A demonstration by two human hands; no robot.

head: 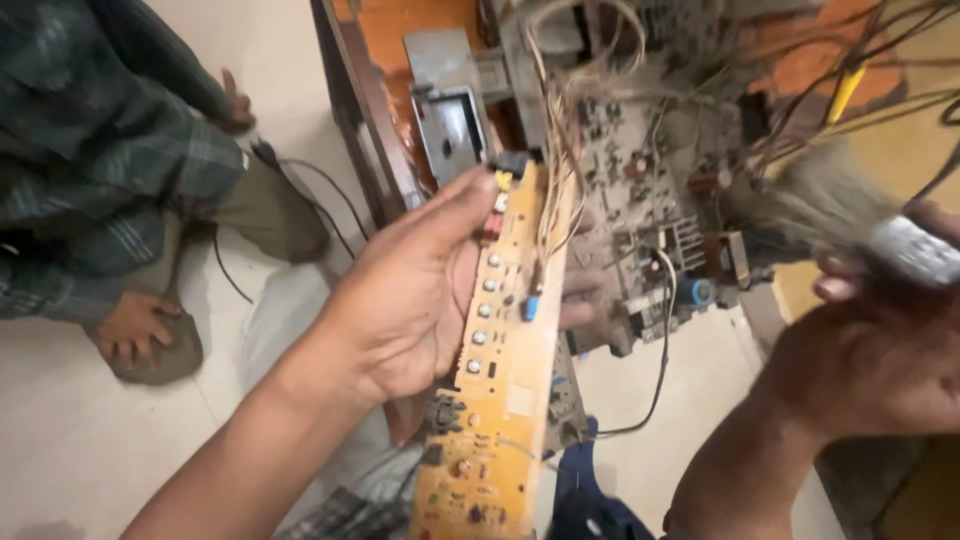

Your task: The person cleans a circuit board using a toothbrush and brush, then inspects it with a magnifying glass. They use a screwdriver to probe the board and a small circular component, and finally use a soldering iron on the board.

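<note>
My left hand (405, 300) grips a long, narrow yellow circuit board (495, 400) by its upper half, thumb stretched along its top edge. The board carries a row of small round buttons, a blue capacitor and dark connectors. Thin pale wires (552, 170) run from it up into a dusty main circuit board (660, 210) behind. My right hand (880, 350) is shut on a paintbrush (915, 250) with a metal ferrule; its blurred bristles (810, 200) hover over the dusty board, to the right of the yellow one.
A wooden cabinet edge (350, 110) and a grey metal bracket (452, 125) lie behind the boards. Tangled dark and yellow wires (850, 90) cross the upper right. Another person in a checked shirt (110, 140) crouches at left on the pale floor (60, 440), beside a black cable (330, 190).
</note>
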